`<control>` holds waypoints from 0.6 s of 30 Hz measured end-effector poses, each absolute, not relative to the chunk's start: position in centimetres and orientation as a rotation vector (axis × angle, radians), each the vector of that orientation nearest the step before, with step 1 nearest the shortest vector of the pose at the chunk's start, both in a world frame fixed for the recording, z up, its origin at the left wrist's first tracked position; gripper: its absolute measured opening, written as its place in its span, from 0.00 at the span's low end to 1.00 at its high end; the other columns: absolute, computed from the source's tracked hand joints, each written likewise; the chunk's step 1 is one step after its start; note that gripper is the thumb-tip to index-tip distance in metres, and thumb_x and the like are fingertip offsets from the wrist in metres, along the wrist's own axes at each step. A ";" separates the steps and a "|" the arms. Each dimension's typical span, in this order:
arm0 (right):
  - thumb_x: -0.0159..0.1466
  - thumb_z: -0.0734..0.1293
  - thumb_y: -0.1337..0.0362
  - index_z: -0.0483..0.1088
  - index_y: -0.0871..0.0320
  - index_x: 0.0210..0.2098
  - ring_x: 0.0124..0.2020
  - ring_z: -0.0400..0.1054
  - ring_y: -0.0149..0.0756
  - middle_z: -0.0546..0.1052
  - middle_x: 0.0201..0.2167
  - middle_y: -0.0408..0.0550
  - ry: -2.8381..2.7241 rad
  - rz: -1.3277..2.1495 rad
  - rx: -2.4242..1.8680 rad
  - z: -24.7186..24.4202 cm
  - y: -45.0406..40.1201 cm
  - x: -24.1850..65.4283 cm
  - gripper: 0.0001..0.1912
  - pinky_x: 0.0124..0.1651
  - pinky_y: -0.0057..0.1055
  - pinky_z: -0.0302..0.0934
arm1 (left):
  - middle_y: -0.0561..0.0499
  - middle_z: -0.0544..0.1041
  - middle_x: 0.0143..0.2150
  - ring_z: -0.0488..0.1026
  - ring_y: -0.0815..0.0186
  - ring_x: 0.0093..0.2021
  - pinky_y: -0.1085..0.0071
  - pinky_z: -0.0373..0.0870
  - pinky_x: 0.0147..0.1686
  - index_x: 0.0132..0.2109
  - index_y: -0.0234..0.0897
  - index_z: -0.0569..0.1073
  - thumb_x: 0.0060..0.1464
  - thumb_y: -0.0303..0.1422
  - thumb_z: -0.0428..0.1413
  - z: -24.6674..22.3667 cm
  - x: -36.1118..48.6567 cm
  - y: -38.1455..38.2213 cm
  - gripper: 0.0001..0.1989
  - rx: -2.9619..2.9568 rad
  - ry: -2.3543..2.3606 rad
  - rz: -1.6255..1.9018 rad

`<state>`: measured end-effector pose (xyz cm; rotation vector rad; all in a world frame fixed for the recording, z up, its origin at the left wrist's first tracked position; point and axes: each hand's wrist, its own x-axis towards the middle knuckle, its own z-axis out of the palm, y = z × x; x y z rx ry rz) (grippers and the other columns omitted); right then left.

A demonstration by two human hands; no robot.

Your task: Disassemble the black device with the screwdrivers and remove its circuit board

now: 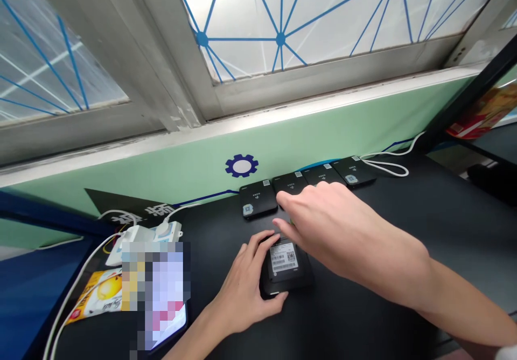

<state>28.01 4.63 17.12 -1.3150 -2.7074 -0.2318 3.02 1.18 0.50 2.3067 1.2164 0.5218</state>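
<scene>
A person's left hand (238, 295) is gripping a flat black device (285, 274) on a black surface (407, 230), its fingers (258, 244) curling over the device's upper left side while the thumb (281, 297) is pressing against its near side. A white barcode label (284, 257) is facing up, and the device is sitting well in from the surface's far edge. The person's right hand (335, 225) is stretching across from the right, open and holding nothing, its fingers (301, 198) extending over the second of four matching black devices (321, 175) lined up along that far edge; whether they are touching it is hard to tell. A white cable (388, 167) is looping beside the row's right end. Near the left edge, white plug adapters (135, 236) are sitting beside a yellow snack packet (95, 300) and a phone (165, 317) blurred by pixelation. A mint-green wall (169, 171) bearing a blue gear decal (241, 166) is rising behind the surface, beneath a window (283, 9) crossed by blue lines.
</scene>
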 end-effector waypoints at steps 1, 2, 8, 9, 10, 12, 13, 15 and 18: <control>0.79 0.69 0.67 0.70 0.55 0.37 0.24 0.60 0.38 0.71 0.27 0.41 -2.700 -0.252 -1.256 16.9 4.7 28.3 0.11 0.33 0.40 0.38 | 0.40 0.65 0.78 0.75 0.40 0.68 0.42 0.77 0.67 0.80 0.51 0.59 0.50 0.30 0.71 0.5 3.2 1.2 0.53 2.293 1.218 0.519; 0.78 0.68 0.69 0.69 0.54 0.38 0.24 0.60 0.38 0.70 0.28 0.40 -2.700 -0.265 -1.217 16.7 4.7 28.7 0.10 0.33 0.40 0.39 | 0.40 0.64 0.79 0.74 0.41 0.69 0.42 0.75 0.68 0.79 0.51 0.59 0.51 0.30 0.70 0.5 3.3 1.2 0.53 2.280 1.215 0.513; 0.73 0.70 0.70 0.71 0.59 0.49 0.27 0.63 0.40 0.71 0.32 0.42 -2.664 -0.334 -1.238 15.8 4.7 29.7 0.07 0.33 0.40 0.43 | 0.40 0.61 0.80 0.74 0.40 0.68 0.38 0.73 0.68 0.79 0.52 0.59 0.51 0.30 0.70 0.7 4.7 1.3 0.52 2.186 1.205 0.455; 0.73 0.70 0.69 0.72 0.59 0.50 0.29 0.65 0.41 0.73 0.34 0.44 -2.653 -0.343 -1.244 15.8 4.6 29.7 0.06 0.33 0.40 0.44 | 0.40 0.61 0.80 0.73 0.39 0.69 0.37 0.73 0.69 0.79 0.52 0.58 0.51 0.30 0.70 0.7 4.8 1.3 0.52 2.174 1.215 0.457; 0.75 0.69 0.67 0.72 0.59 0.50 0.30 0.67 0.42 0.75 0.35 0.46 -2.646 -0.345 -1.252 15.9 4.6 29.7 0.05 0.34 0.40 0.45 | 0.40 0.61 0.80 0.73 0.39 0.70 0.36 0.71 0.70 0.80 0.53 0.57 0.52 0.30 0.70 0.6 5.0 1.3 0.53 2.171 1.222 0.464; 0.80 0.67 0.62 0.73 0.60 0.50 0.31 0.70 0.44 0.77 0.36 0.48 -2.656 -0.310 -1.273 16.3 4.5 29.5 0.07 0.34 0.41 0.47 | 0.40 0.62 0.80 0.71 0.37 0.72 0.33 0.68 0.72 0.81 0.55 0.55 0.53 0.29 0.70 0.5 5.2 1.3 0.54 2.191 1.219 0.479; 0.81 0.66 0.60 0.74 0.60 0.50 0.30 0.71 0.43 0.77 0.35 0.48 -2.670 -0.271 -1.295 16.6 4.5 29.3 0.09 0.33 0.40 0.48 | 0.39 0.62 0.79 0.72 0.37 0.72 0.33 0.67 0.72 0.81 0.55 0.54 0.54 0.29 0.70 0.5 5.2 1.3 0.54 2.206 1.214 0.485; 0.80 0.68 0.62 0.75 0.60 0.50 0.28 0.71 0.41 0.78 0.33 0.47 -2.707 -0.204 -1.348 17.3 4.5 28.9 0.07 0.33 0.39 0.49 | 0.39 0.63 0.80 0.73 0.38 0.71 0.33 0.69 0.71 0.82 0.55 0.53 0.56 0.30 0.70 0.5 5.1 1.2 0.54 2.233 1.210 0.485; 0.76 0.72 0.67 0.76 0.61 0.50 0.29 0.74 0.40 0.81 0.34 0.50 -2.761 -0.139 -1.380 18.1 4.6 28.4 0.05 0.33 0.37 0.53 | 0.40 0.62 0.81 0.74 0.37 0.70 0.34 0.71 0.70 0.81 0.54 0.53 0.56 0.29 0.70 0.5 4.9 1.1 0.54 2.261 1.210 0.473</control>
